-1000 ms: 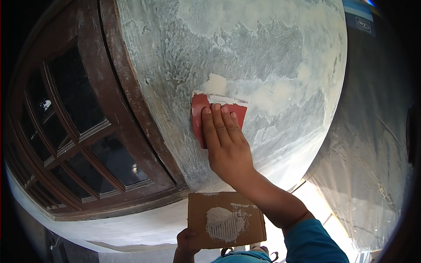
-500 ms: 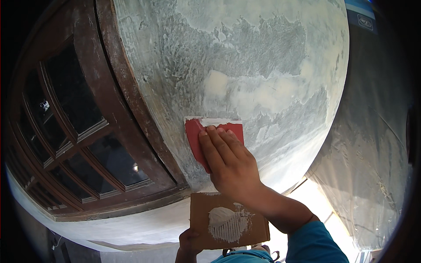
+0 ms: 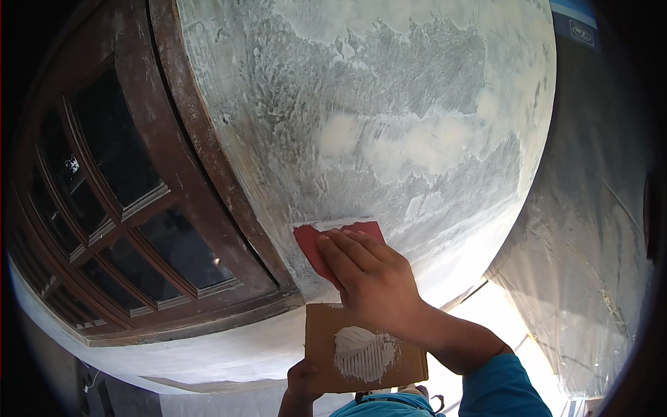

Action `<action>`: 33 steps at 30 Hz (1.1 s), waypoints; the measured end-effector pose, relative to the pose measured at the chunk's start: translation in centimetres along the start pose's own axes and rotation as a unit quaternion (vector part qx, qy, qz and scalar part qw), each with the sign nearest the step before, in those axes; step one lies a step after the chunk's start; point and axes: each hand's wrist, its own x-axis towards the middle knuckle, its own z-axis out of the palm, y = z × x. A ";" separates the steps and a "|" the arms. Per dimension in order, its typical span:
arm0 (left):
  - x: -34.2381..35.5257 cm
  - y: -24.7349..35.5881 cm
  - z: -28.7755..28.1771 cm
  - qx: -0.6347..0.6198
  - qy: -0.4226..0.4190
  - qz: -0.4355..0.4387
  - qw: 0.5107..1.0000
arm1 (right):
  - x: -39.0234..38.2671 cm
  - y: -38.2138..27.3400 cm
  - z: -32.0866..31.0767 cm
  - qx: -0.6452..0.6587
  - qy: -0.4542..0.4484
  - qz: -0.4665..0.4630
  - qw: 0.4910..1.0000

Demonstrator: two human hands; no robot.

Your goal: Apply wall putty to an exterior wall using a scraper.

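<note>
My right hand (image 3: 368, 267) presses a flat red putty spreader (image 3: 313, 251) against the grey wall (image 3: 431, 76), its fingers lying over the sheet. White putty coats the spreader's upper edge, which touches the wall. Below it, my left hand (image 3: 303, 379) grips the left edge of a brown cardboard piece (image 3: 321, 333). On that cardboard sits a mound of white putty (image 3: 356, 342), with ribbed smears under it. Pale patches of filler (image 3: 424, 149) spread over the rough wall above the spreader.
A brown wooden window (image 3: 128, 222) with several dark panes stands at the left, its frame beside the wall. A grey plastic sheet (image 3: 577, 229) hangs to the right. Under the window runs a white wall band (image 3: 201, 361). Bright floor (image 3: 486, 326) shows at lower right.
My right hand has drawn the spreader down the wall, closer to the cardboard. The cardboard and my left hand have shifted very slightly right.
</note>
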 end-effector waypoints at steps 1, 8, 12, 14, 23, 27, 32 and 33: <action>0.1 0.1 0.0 -0.047 -0.025 -0.003 0.999 | -0.4 -0.1 -0.8 0.088 -0.089 0.038 0.991; 0.1 -1.1 -1.5 -0.066 -0.014 0.005 0.998 | 7.8 3.1 -4.4 -0.061 0.177 0.011 0.982; 0.0 -1.5 -2.0 -0.137 -0.057 0.020 0.989 | 3.3 0.8 0.4 -0.084 0.066 -0.057 0.993; 0.1 -1.0 0.0 -0.034 -0.001 0.024 0.999 | 1.0 0.2 -0.3 -0.045 0.035 -0.047 0.997; -0.9 -1.1 -2.1 -0.044 0.026 0.025 0.998 | 8.5 2.7 -5.2 -0.063 0.154 0.004 0.986; -0.2 -1.2 -3.0 -0.078 -0.003 0.013 0.997 | 2.7 1.0 0.5 -0.113 0.042 -0.080 0.990; 0.0 -1.1 -2.9 -0.073 -0.011 0.000 0.997 | -0.2 1.6 -3.3 0.240 -0.314 0.108 0.912; 0.1 -0.8 -2.9 -0.069 -0.013 -0.004 0.998 | 0.4 2.0 -4.3 0.187 -0.209 0.123 0.952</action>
